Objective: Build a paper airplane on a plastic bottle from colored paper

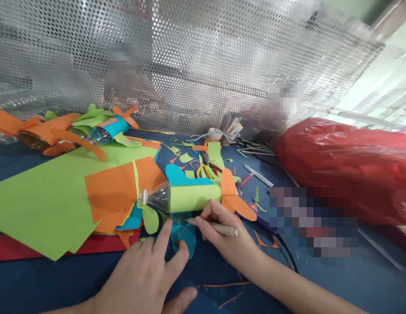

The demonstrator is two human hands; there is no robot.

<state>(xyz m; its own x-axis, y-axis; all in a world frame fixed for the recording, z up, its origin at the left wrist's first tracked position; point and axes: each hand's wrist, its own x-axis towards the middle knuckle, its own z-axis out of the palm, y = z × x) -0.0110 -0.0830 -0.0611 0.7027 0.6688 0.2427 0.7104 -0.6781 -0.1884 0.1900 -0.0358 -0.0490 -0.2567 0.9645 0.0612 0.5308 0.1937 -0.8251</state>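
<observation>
A clear plastic bottle wrapped in green paper (192,196) lies on its side, its neck to the left. Orange paper fins (233,198) are at its right end, and a green paper propeller (150,219) is at the neck. One blue paper wing (176,173) stands at the far side; another blue piece (185,233) lies at the near side. My left hand (147,266) has its fingers apart, the fingertips resting on and beside the near blue piece. My right hand (222,229) holds a light-coloured pen (224,228), its tip at that blue piece.
Green sheets (42,200) and orange sheets (114,187) are stacked at the left. Other paper-covered bottles (113,128) lie behind them. Scissors (209,163), scraps and a cup of pens (230,131) sit beyond the bottle. A red plastic bag (346,165) is at the right.
</observation>
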